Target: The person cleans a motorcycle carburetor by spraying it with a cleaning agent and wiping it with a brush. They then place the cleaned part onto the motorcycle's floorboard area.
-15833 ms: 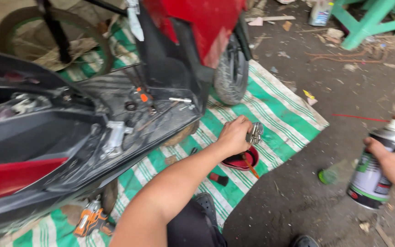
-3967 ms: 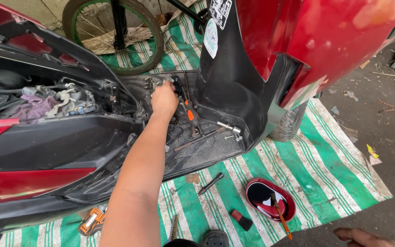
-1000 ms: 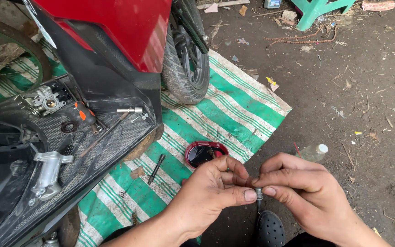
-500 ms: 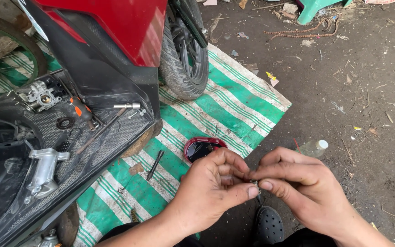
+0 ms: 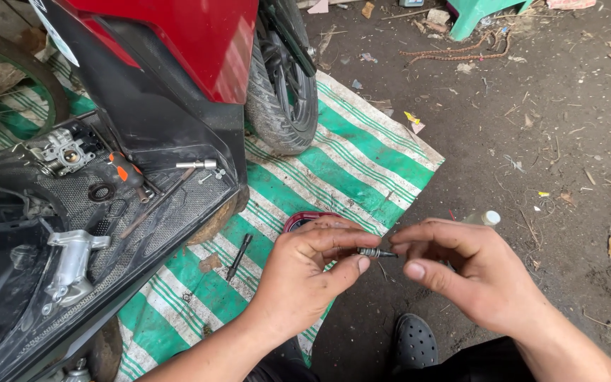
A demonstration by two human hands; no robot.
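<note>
Now both of my hands meet over the near edge of the green-and-white striped mat (image 5: 362,152), and a small metal pin-like part (image 5: 370,252) sits between them. My left hand (image 5: 302,283) pinches it tight between thumb and forefinger, the other fingers curled loosely above. My right hand (image 5: 475,272) has its fingertips just at the pin's free end, thumb stretched out underneath; I cannot tell whether those fingers actually grip the tip or only touch it.

Compared with half a second ago, my hands have barely shifted. The pin now lies more level and more of it shows between my fingers, where a second ago I held it nearly upright. A few seconds back my left arm was reaching into the scooter; now it is out here, so the piece I work on has come away from the machine and is being handled in the open.

Behind my left hand a red dish (image 5: 304,219) peeks out on the mat, and a dark bolt-like tool (image 5: 239,256) lies just beside the scooter's footboard (image 5: 143,212). On that footboard rest a carburettor (image 5: 61,150), a black rubber ring (image 5: 100,192), an orange-handled screwdriver (image 5: 127,172) and a silver casting (image 5: 71,263). The front tyre (image 5: 284,92) stands on the mat's far side. A small capped bottle (image 5: 482,218) lies on the dirt beyond my right hand.
</note>
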